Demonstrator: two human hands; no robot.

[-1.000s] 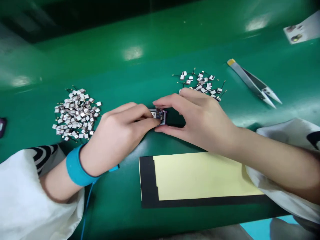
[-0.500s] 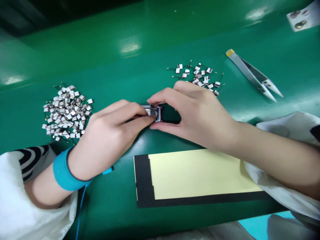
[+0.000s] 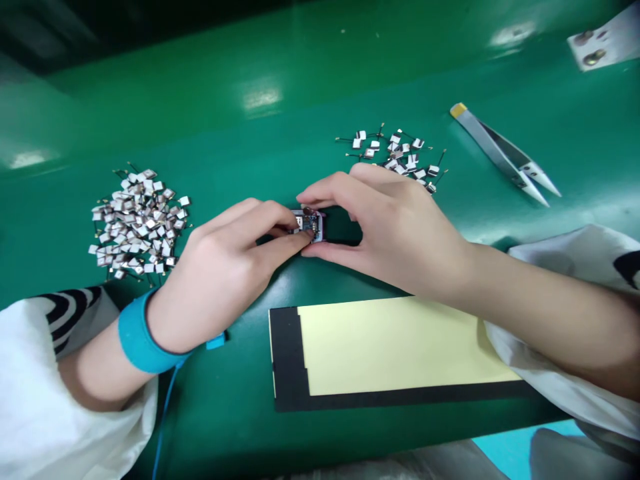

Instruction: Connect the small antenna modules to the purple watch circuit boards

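Note:
A small electronic device [image 3: 314, 225] with an exposed circuit board in a pale frame is between my two hands at the middle of the bench. My left hand [image 3: 225, 260] is closed on its left part, the thumb tip pressed onto the board and the index finger bent beside it. From the right, my right hand [image 3: 400, 230] grips the device's far and near edges between fingers and thumb, leaving a gap under the palm. The left fingers cover much of the device's left end.
A pile of small white square parts with black leads [image 3: 140, 223] lies at left. Similar loose parts [image 3: 395, 150] sit beyond my right hand. Tweezers [image 3: 505, 153] rest at right. A yellow sheet on a black board [image 3: 400, 347] lies nearer me. A blue cord [image 3: 164, 427] trails from my wristband.
My left hand and wrist have shifted slightly to the right, with the thumb still on the board. The right hand keeps nearly the same grip. The camera view has moved a little.

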